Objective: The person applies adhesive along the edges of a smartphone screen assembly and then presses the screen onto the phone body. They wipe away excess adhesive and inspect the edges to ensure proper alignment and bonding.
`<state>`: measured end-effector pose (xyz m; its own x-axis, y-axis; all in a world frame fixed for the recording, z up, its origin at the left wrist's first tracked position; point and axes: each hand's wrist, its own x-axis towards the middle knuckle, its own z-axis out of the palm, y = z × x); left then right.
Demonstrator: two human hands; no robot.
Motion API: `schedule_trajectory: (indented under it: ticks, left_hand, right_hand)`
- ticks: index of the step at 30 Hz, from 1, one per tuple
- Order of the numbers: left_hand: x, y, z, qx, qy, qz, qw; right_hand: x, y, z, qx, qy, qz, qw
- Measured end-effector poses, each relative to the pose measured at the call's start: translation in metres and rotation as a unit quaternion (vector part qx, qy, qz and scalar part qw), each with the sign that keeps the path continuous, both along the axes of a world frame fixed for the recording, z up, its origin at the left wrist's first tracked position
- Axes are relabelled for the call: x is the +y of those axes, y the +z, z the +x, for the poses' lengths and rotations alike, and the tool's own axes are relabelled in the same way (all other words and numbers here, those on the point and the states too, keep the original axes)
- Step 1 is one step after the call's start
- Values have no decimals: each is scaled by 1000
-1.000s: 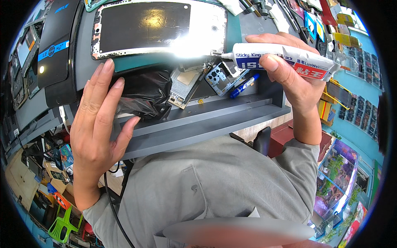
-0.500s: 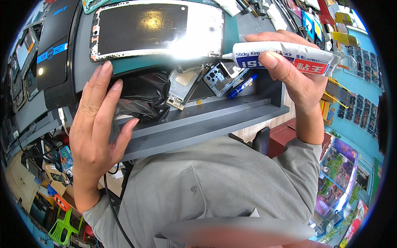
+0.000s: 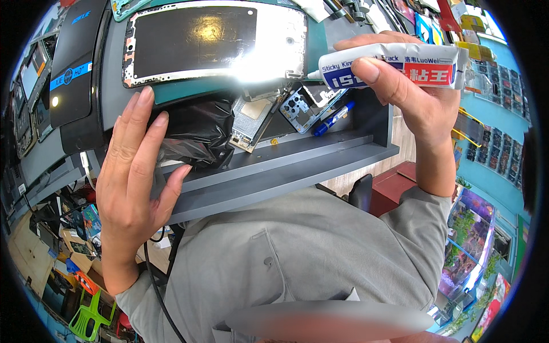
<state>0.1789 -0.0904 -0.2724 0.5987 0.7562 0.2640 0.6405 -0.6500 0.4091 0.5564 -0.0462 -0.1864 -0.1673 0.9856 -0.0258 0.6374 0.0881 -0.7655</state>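
My right hand (image 3: 406, 88) grips a white, red and blue glue tube (image 3: 425, 73), its thin nozzle at the lower right edge of a device frame (image 3: 189, 43) with a dark centre and pale, glaring border. The frame lies on a teal mat (image 3: 177, 90). My left hand (image 3: 134, 174) is open, fingers stretched out, fingertips at or beside the frame's lower left edge, next to a black plastic bag (image 3: 194, 131). Below the frame, phone parts (image 3: 306, 106) and a blue marker (image 3: 334, 118) lie above a grey drawer ledge (image 3: 274, 183).
A dark flat panel (image 3: 74, 57) stands at the left beside piled electronics (image 3: 34, 97). Tools (image 3: 343, 11) lie at the back. At the right are racks of small parts (image 3: 494, 154) and a planted fish tank (image 3: 466, 240). A black cable (image 3: 151, 274) hangs beside my left arm.
My right hand and the tube have moved up and slightly right in the picture, while the frame appears shifted a little left. My left hand is nearly unchanged.
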Motion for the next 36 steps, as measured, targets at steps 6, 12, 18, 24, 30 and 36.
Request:
schedule_trajectory:
  ticks: [6, 12, 18, 24, 30, 36]
  left_hand:
    - [-1, 2, 0, -1, 2, -1, 1000]
    - [2, 0, -1, -6, -5, 1, 1000]
    - [-2, 3, 0, 4, 6, -4, 1000]
    - [1, 1, 0, -5, 0, -3, 1000]
    - [-2, -1, -3, -5, 5, -22, 1000]
    - [-1, -1, -3, -9, 5, -24, 1000]
  right_hand:
    - [11, -1, -2, -29, 26, 21, 999]
    - [12, 3, 6, -24, 25, 66, 997]
    - [27, -20, 10, 163, 45, -21, 985]
    - [22, -30, 7, 199, 21, -26, 979]
    - [23, -30, 4, 186, 29, -35, 981]
    - [20, -31, 2, 174, 6, -22, 984]
